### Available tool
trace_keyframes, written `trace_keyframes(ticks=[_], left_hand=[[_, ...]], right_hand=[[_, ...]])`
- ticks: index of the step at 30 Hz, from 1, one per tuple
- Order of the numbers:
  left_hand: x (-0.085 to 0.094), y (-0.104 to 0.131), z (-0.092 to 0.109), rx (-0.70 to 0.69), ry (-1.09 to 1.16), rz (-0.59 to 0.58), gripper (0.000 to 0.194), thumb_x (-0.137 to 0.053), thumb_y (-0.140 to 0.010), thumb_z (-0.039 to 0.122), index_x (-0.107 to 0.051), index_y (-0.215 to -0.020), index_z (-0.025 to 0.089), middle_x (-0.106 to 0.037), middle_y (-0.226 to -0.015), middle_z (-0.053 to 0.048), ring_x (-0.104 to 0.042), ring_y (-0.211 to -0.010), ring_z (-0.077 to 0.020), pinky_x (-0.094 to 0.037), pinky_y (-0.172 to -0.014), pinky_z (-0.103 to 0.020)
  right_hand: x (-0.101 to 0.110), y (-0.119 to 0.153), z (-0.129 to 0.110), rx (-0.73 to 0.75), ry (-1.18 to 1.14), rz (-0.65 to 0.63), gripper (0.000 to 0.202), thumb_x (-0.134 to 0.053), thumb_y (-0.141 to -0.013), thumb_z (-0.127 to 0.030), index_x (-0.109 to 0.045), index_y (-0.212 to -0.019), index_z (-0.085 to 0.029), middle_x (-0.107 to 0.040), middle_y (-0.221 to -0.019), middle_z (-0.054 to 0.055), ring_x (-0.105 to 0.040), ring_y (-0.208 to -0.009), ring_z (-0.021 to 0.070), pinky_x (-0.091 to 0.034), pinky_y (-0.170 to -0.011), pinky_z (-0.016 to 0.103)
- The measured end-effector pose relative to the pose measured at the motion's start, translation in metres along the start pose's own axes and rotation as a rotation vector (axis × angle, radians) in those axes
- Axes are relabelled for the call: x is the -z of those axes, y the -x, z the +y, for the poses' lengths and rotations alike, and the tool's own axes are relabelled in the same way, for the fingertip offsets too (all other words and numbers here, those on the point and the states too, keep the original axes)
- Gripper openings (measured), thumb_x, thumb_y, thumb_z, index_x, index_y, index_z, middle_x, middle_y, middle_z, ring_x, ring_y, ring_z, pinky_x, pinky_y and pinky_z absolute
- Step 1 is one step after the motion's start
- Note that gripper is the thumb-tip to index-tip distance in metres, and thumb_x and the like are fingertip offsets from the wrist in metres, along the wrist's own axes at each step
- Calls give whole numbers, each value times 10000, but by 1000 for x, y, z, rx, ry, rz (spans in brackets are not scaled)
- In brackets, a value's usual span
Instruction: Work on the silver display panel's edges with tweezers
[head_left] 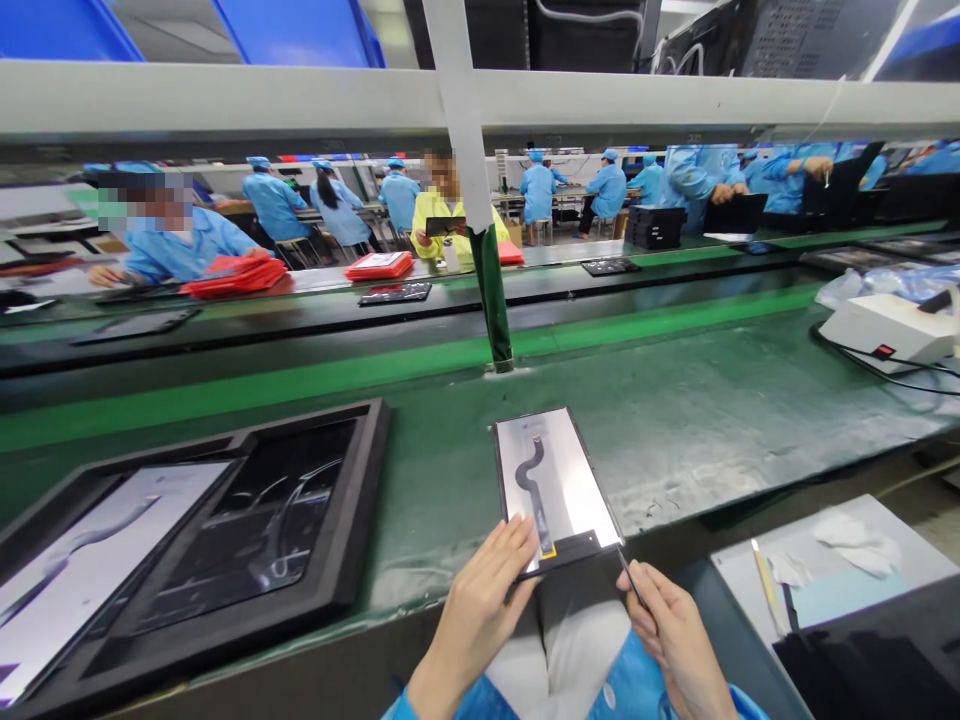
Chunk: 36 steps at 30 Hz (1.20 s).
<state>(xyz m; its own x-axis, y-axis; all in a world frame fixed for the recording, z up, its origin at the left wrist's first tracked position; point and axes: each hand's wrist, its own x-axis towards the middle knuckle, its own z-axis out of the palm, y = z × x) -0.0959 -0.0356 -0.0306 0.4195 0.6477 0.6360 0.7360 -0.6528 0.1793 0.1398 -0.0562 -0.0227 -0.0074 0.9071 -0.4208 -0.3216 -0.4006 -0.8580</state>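
A display panel (559, 480) with a pale back lies on the green bench, its near end over the bench's front edge. A dark, curved flex cable (531, 480) runs along the back to a yellow-edged patch near the black lower strip. My left hand (487, 590) holds the panel's near left corner, fingers laid on top and thumb at the lower edge. In my right hand (664, 620), a thin dark pointed tool (632, 577), like tweezers, is pinched between thumb and fingers. Its tip is at the panel's near right corner; whether it touches is unclear.
On the left stands a black foam tray (367, 480) holding another pale panel (142, 520) and a dark glass panel (262, 510). A green post (491, 300) rises behind my panel. A white device (889, 335) with cables sits right. Co-workers sit beyond the conveyor (315, 320).
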Motion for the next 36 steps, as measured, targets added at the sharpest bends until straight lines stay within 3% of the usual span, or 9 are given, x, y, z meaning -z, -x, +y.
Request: trace_keyframes(ticks=[9,24,29,36], left_hand=[[2,-3,1,18,51,23,418,-511,-977,183,-512,-1395,208,-656,-1304,-102,-608,-1226,-250,-509,-1050,-419],[1,-2,1,36,51,12,388,-503,-984,197,-531,-1371,194,-651,-1312,-102,-605,-1232,-246,-505,-1055,-421],[0,-1,1,39,56,4,377,-513,-981,193,-541,-1357,192,-647,-1317,-105,-606,-1231,-247,-499,-1060,-426],[0,-1,0,34,52,5,358,-505,-987,209,-552,-1342,188,-653,-1309,-104,-611,-1224,-244,-510,-1048,-423]], right_hand=[[7,3,-8,13,-29,52,595,-756,-614,-729,-638,-713,-154,-279,-460,-122,-163,-420,26,-105,-392,183],[18,8,-23,30,-20,102,576,-757,-634,-710,-667,-756,-154,-289,-495,-110,-177,-440,37,-138,-392,175],[20,8,-28,38,-18,148,598,-779,-574,-727,-659,-703,-156,-275,-485,-109,-168,-443,37,-120,-392,175],[32,2,-21,98,-35,184,547,-763,-648,-689,-673,-742,-157,-271,-509,-102,-170,-459,45,-113,-400,176]])
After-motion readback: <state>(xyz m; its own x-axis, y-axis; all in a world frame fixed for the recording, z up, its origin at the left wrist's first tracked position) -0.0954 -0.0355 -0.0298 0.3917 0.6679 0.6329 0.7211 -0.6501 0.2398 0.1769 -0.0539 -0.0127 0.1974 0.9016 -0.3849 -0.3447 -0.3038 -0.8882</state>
